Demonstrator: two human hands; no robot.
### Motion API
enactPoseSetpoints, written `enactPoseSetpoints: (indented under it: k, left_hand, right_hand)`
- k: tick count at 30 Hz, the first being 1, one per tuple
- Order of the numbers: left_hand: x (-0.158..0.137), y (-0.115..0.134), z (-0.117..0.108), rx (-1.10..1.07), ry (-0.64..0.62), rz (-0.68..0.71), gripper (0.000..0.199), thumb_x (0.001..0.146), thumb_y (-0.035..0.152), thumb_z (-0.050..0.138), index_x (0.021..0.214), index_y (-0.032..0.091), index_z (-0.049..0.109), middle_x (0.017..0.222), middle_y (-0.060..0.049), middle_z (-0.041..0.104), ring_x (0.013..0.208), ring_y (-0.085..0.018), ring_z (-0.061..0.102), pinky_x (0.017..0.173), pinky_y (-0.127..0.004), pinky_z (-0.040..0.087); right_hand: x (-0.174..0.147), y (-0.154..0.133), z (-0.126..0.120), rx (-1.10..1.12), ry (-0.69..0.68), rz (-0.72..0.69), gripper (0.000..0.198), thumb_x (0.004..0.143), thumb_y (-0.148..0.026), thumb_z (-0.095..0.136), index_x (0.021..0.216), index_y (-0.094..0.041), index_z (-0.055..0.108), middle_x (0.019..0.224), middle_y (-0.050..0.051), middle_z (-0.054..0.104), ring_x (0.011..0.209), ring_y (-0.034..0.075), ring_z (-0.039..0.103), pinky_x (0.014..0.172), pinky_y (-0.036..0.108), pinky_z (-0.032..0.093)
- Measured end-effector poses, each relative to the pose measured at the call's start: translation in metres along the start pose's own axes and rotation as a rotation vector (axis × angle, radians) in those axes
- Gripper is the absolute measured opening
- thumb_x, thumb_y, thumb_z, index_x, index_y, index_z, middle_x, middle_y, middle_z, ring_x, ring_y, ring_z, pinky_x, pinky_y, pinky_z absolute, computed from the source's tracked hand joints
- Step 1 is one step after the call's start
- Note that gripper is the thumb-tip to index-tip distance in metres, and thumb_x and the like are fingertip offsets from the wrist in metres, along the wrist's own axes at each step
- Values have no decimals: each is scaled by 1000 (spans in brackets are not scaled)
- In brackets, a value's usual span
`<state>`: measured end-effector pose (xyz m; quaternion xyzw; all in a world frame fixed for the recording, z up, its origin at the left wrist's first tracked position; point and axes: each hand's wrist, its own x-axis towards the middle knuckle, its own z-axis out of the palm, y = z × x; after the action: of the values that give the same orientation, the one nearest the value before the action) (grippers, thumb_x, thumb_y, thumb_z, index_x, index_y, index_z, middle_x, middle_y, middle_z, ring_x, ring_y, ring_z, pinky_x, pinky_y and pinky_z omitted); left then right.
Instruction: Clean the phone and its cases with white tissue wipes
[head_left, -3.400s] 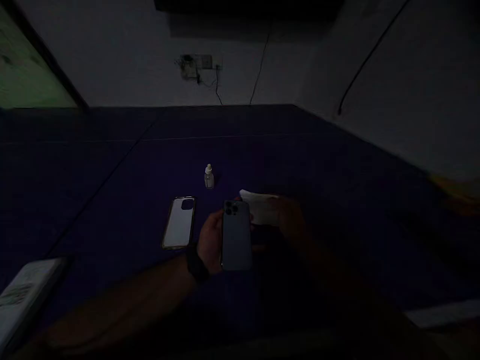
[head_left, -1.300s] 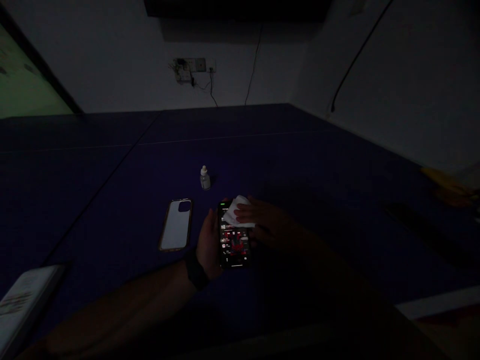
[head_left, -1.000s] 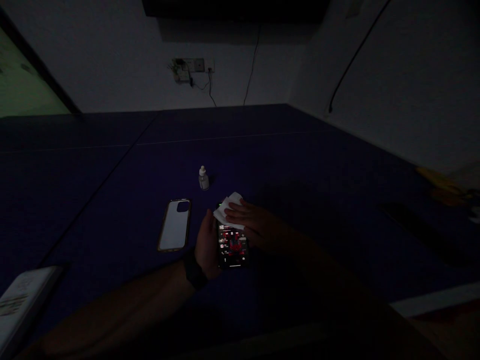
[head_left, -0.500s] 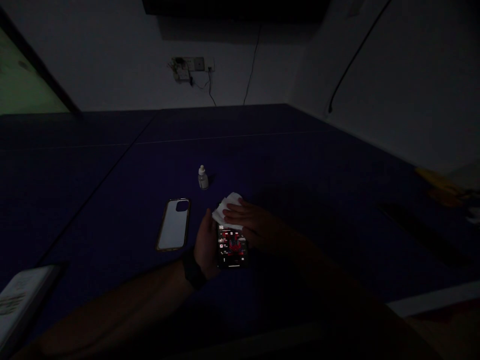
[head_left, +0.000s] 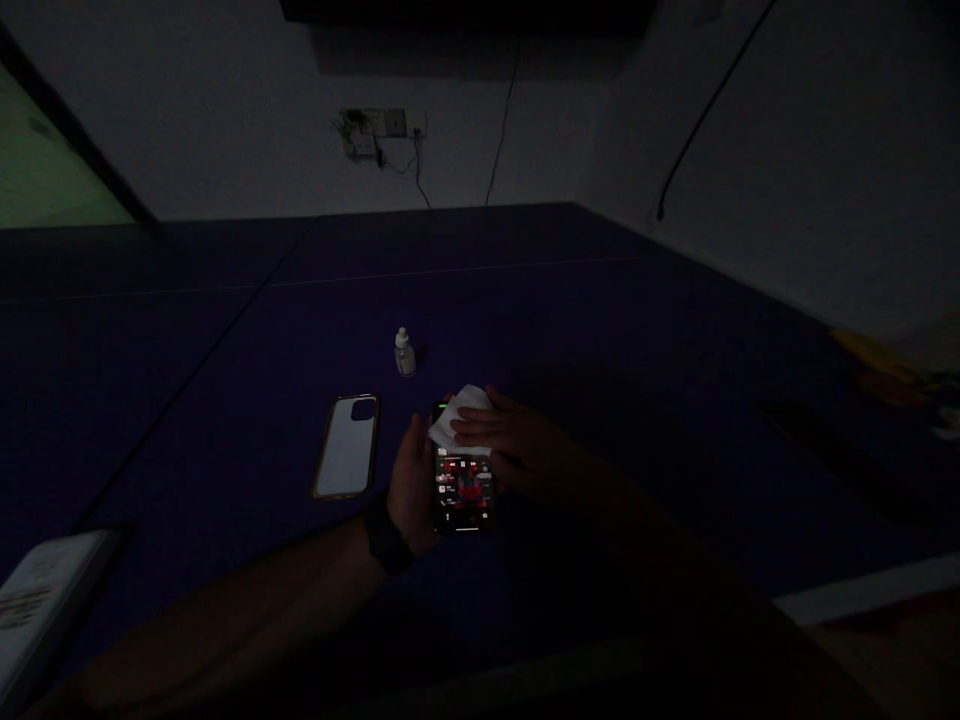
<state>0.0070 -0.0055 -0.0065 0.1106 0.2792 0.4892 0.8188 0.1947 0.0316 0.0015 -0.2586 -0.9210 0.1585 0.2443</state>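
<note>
A smartphone (head_left: 466, 495) with a lit screen is gripped along its left side by my left hand (head_left: 414, 485), which wears a dark wristband (head_left: 386, 535). Over the upper part of the screen lies a folded white tissue (head_left: 459, 415). The fingers of my right hand (head_left: 514, 440) press that tissue flat against the glass. Left of the phone, a phone case (head_left: 346, 448) with a pale inside rests on the dark blue surface. Behind it stands a small bottle (head_left: 405, 355) with a white cap, upright and touched by neither hand.
A white box or thick book (head_left: 45, 595) lies at the lower left. Sockets with cables (head_left: 375, 130) are on the far wall. To the right is a dark flat object (head_left: 832, 460), hard to make out, and something yellow (head_left: 874, 355) beyond it. The room is very dim.
My right hand has slid slightly right with the tissue, uncovering the phone's top left corner. My left hand still holds the phone in the same place.
</note>
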Motion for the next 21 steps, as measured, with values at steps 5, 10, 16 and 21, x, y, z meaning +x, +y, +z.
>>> enactPoseSetpoints:
  k: [5,10,16,21]
  left_hand:
    - [-3,3,-3,67,-69,-146,66,95,72,44,134,22,59,95,-11,75,81,-27,75,81,-46,59]
    - [-1,2,1,34,-5,-97,54,100,64,43,125,21,63,89,-7,74,78,-23,75,81,-41,59]
    - [0,1,1,-22,-43,-37,53,104,59,37,145,29,52,102,-7,75,86,-24,75,86,-44,58]
    - [-1,3,-2,-15,-85,-158,62,100,66,41,138,20,58,94,-10,74,81,-26,75,85,-46,58]
  right_hand:
    - [-6,7,-10,-30,139,95,45,99,-19,44,139,-24,64,142,8,67,139,24,58,128,62,21]
    - [5,4,3,-65,27,67,50,100,-20,42,147,-13,55,156,14,51,151,25,41,128,56,27]
    - [-7,12,-7,0,44,-20,41,97,-21,49,133,-23,68,135,7,71,139,23,58,127,58,28]
    - [-2,10,0,-96,105,60,47,99,-19,43,142,-16,61,151,11,58,146,23,49,127,55,30]
